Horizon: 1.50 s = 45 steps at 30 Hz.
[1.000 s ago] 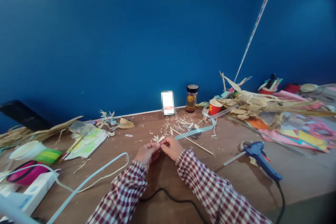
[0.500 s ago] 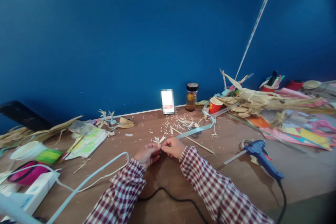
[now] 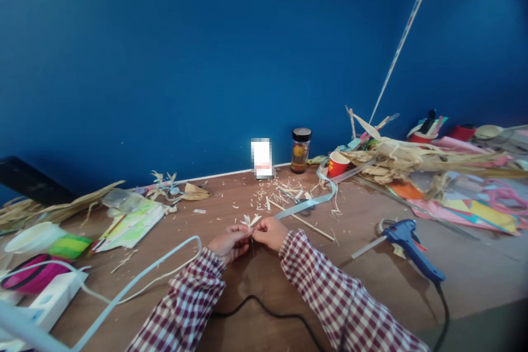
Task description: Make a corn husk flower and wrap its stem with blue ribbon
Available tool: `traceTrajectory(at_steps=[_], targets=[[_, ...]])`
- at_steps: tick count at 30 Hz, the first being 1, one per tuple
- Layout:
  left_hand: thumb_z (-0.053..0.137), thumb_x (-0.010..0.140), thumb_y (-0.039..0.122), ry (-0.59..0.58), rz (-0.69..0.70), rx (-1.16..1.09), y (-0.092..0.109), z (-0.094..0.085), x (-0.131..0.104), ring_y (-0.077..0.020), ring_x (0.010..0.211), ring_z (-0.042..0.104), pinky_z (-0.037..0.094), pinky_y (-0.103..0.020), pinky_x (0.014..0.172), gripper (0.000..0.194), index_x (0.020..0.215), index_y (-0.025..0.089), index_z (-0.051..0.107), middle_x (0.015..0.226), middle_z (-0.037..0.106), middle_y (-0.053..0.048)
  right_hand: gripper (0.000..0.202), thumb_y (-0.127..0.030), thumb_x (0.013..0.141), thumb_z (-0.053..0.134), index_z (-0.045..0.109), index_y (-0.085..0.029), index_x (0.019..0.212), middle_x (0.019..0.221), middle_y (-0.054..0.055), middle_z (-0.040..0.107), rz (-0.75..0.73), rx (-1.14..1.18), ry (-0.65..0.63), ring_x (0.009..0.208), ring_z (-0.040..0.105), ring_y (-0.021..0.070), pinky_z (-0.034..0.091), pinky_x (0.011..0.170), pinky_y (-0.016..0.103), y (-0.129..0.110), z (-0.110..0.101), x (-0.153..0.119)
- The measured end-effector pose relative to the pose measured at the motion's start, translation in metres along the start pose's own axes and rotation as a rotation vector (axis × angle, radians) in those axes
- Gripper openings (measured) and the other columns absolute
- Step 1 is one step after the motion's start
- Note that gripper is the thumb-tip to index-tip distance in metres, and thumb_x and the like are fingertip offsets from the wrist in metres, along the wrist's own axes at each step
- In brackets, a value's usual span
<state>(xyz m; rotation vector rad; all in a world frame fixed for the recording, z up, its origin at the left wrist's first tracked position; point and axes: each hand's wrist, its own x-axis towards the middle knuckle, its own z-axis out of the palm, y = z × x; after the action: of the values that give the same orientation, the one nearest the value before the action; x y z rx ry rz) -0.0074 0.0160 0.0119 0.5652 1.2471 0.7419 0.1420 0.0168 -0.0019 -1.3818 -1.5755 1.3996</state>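
Pinched between closed fingertips of the left hand (image 3: 229, 243) and right hand (image 3: 270, 233), a pale petalled piece (image 3: 249, 221) fanned out at twelve o'clock from the grip, above the brown table (image 3: 247, 291).

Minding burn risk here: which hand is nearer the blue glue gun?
Right. The right hand is left of the blue glue gun; the left hand is farther left.

Hands (image 3: 227, 243) (image 3: 271, 234): two. Glue gun (image 3: 413, 247): one. Jar (image 3: 300, 152): one. Red cups (image 3: 338, 167) (image 3: 423, 138): two, possibly three.
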Motion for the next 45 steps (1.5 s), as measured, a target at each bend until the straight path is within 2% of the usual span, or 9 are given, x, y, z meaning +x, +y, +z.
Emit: traceTrajectory(at_steps=[8,12,16,19,22,26,31,40,45], targets=[[0.069,0.067,0.021,-0.075,0.049,-0.045,-0.002,-0.001,-0.004,-0.0070,0.052,0.056,0.049,-0.020,0.056,0.012,0.073,0.015,0.061,0.062,0.060,0.001,0.010,-0.023,0.066,0.057,0.055,-0.015,0.060,0.043,-0.008,0.041,0.003,0.097,0.007,0.040,0.034,0.0050,0.025,0.041,0.018,0.009,0.001,0.007],[0.064,0.072,0.016,-0.112,0.086,-0.140,-0.006,0.001,-0.009,-0.0066,0.055,0.058,0.050,-0.019,0.058,0.009,0.080,0.014,0.062,0.066,0.061,-0.001,0.013,-0.027,0.070,0.053,0.049,-0.017,0.063,0.038,-0.010,0.034,0.027,0.178,-0.026,0.033,0.028,0.0047,0.022,0.036,0.018,0.011,0.002,0.010],[0.063,0.073,0.013,-0.093,0.117,-0.205,-0.015,0.004,-0.008,-0.0040,0.048,0.054,0.049,-0.016,0.053,0.005,0.077,0.015,0.062,0.059,0.057,0.003,0.013,-0.028,0.071,0.053,0.047,-0.018,0.065,0.036,-0.012,0.031,0.034,0.235,-0.059,0.031,0.026,0.0043,0.021,0.033,0.017,0.011,0.005,0.008],[0.065,0.071,0.013,-0.064,0.108,-0.200,-0.017,0.005,-0.008,-0.0042,0.048,0.053,0.050,-0.016,0.052,0.012,0.083,0.016,0.063,0.060,0.057,0.003,0.013,-0.025,0.071,0.053,0.046,-0.018,0.062,0.036,-0.012,0.030,0.023,0.250,-0.075,0.031,0.024,0.0039,0.019,0.033,0.017,0.010,0.007,0.006],[0.066,0.070,0.012,-0.061,0.103,-0.188,-0.015,0.006,-0.009,-0.0048,0.048,0.052,0.050,-0.017,0.051,0.019,0.089,0.015,0.065,0.060,0.058,0.002,0.014,-0.024,0.071,0.052,0.046,-0.018,0.061,0.036,-0.012,0.030,0.012,0.249,-0.077,0.031,0.024,0.0033,0.018,0.033,0.017,0.010,0.008,0.005],[0.067,0.068,0.011,-0.035,0.121,-0.175,-0.013,0.008,-0.011,-0.0053,0.048,0.052,0.050,-0.017,0.048,0.017,0.085,0.013,0.067,0.059,0.058,0.001,0.013,-0.025,0.072,0.052,0.049,-0.017,0.062,0.036,-0.011,0.033,0.010,0.225,-0.064,0.031,0.025,0.0037,0.018,0.033,0.017,0.009,0.007,0.003],[0.069,0.066,0.012,-0.001,0.161,-0.126,-0.012,0.009,-0.013,-0.0072,0.051,0.054,0.051,-0.018,0.048,0.014,0.080,0.011,0.068,0.060,0.060,-0.002,0.019,-0.025,0.070,0.056,0.049,-0.016,0.054,0.035,-0.008,0.039,0.015,0.172,-0.040,0.032,0.030,0.0041,0.020,0.034,0.017,0.001,0.003,-0.002],[0.069,0.066,0.011,-0.067,0.150,-0.072,-0.008,0.005,-0.012,-0.0080,0.054,0.058,0.052,-0.017,0.050,0.013,0.079,0.010,0.067,0.068,0.065,-0.004,0.021,-0.023,0.066,0.060,0.049,-0.016,0.050,0.036,-0.006,0.043,0.011,0.105,0.017,0.035,0.036,0.0055,0.026,0.037,0.018,-0.007,-0.001,-0.008],[0.069,0.066,0.009,-0.147,0.127,-0.100,-0.007,-0.001,-0.011,-0.0065,0.051,0.057,0.053,-0.017,0.053,0.016,0.081,0.010,0.067,0.063,0.063,-0.002,0.024,-0.031,0.068,0.061,0.049,-0.016,0.053,0.036,-0.007,0.043,-0.002,0.092,-0.059,0.033,0.036,0.0052,0.026,0.036,0.018,-0.008,-0.006,-0.009]])
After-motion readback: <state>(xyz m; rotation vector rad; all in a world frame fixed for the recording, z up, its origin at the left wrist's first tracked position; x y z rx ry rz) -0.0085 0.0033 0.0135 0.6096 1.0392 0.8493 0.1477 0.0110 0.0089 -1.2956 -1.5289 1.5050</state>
